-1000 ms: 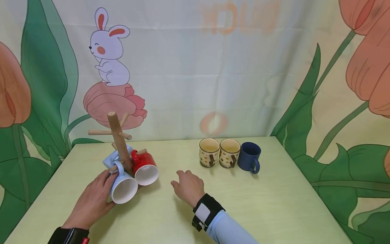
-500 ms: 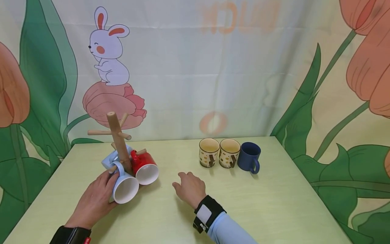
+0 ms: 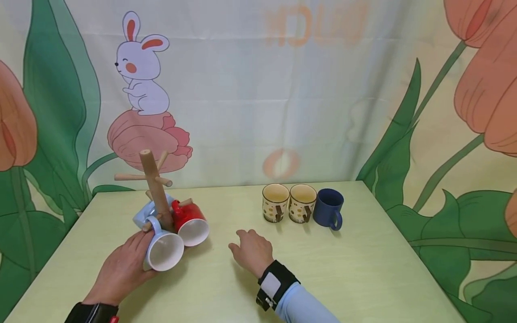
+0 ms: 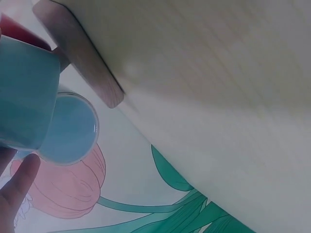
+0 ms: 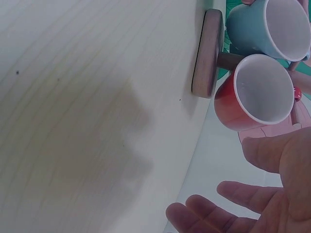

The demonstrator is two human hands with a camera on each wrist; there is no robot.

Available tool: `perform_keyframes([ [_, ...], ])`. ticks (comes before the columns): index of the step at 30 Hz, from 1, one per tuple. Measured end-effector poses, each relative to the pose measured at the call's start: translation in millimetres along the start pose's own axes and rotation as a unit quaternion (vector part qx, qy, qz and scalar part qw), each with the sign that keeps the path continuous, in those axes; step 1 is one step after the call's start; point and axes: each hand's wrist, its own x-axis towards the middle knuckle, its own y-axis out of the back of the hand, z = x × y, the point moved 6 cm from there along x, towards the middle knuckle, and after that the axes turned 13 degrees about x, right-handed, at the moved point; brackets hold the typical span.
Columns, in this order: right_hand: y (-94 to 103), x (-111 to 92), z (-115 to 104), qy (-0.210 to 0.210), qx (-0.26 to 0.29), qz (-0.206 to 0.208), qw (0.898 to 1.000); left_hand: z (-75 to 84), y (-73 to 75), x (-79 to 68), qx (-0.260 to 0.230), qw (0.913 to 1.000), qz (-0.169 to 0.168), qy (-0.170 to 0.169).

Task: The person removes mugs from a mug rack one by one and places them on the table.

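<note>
On the left, a wooden mug tree (image 3: 155,188) carries a red mug (image 3: 193,226) and two light blue mugs, all tipped sideways. My left hand (image 3: 121,271) grips the nearer light blue mug (image 3: 164,252) around its side, thumb low and fingers along the outer wall. That mug's handle loops over a lower peg. Behind the post hangs the other light blue mug (image 3: 142,215), partly hidden; the left wrist view shows its round opening (image 4: 73,128). My right hand (image 3: 252,252) hovers over the table right of the red mug, fingers spread and holding nothing.
Two cream patterned mugs (image 3: 275,204) and a dark blue mug (image 3: 328,208) stand upright in a row toward the table's back edge. Bare upper pegs (image 3: 129,177) stick out of the tree. A printed curtain (image 3: 226,112) hangs behind the table (image 3: 363,273).
Almost nothing differs. The left hand keeps its grip on the light blue mug, and the right hand has drifted very slightly toward the right. The head view has shifted a little.
</note>
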Motion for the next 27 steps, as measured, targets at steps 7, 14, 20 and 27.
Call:
perform_keyframes([
  [7, 1.1, -1.7, 0.9, 0.002, 0.003, 0.004, 1.000, -0.2, 12.3, -3.6, -0.033, 0.9988, 0.015, 0.033],
  [14, 4.6, -3.4, 1.5, 0.003, 0.007, 0.003, 1.000, -2.7, 23.8, -12.1, -0.044, 0.9965, -0.002, 0.071],
  [20, 7.8, -2.7, 1.5, 0.005, 0.010, 0.008, 1.000, -3.3, 40.8, -19.9, -0.046, 0.9958, 0.006, 0.078],
  [27, 10.8, -1.4, 0.9, 0.009, 0.018, 0.006, 1.000, -10.3, 56.7, -29.3, -0.072, 0.9914, 0.019, 0.107],
])
